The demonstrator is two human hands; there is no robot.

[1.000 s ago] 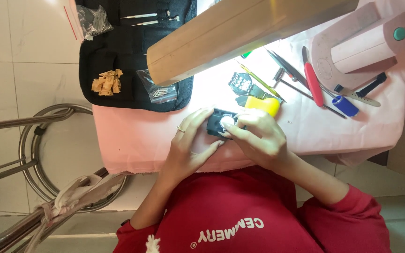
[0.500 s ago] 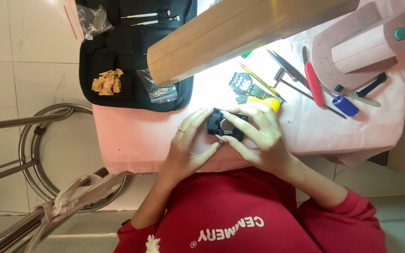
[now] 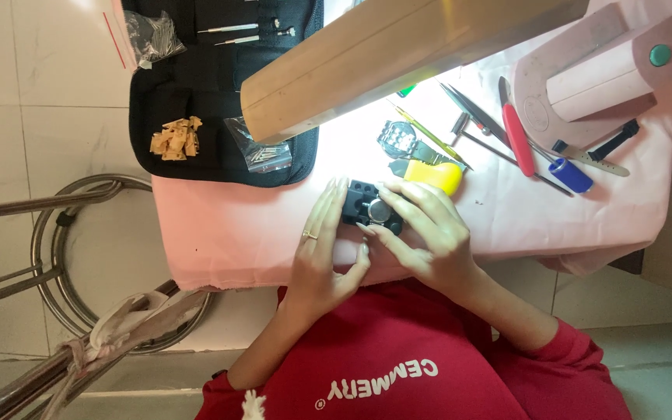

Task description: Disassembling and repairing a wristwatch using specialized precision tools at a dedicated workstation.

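While you look down at the pink cloth (image 3: 219, 241) over the table, the black holder block (image 3: 358, 199) sits near its front edge, right between your two hands, with one round metal watch case (image 3: 379, 210) seated in its top. Your left hand (image 3: 316, 253), the one with the ring, has its fingers straight and together, laid flat against the block's left end, the thumb bent in below it. Your right hand (image 3: 429, 233) curls over the block from the other side, thumb at the near edge and fingers across the far edge, so it is clamped on the block with a fingertip by the case. The block's long axis runs roughly left to right, tipped a little toward you at the right end. Both hands touch it, but the right covers more of it. Just beyond your right fingers lies one yellow tool (image 3: 433, 175), and past that one metal watch bracelet (image 3: 397, 140). Farther right are one red-handled tool (image 3: 518, 140) and one blue-handled tool (image 3: 571, 175), near the base of one pink lamp (image 3: 608, 74). To the left, one black tool pouch (image 3: 204, 93) carries two small plastic bags (image 3: 262, 152), two thin screwdrivers (image 3: 231, 29) and one little heap of tan pieces (image 3: 174, 138).
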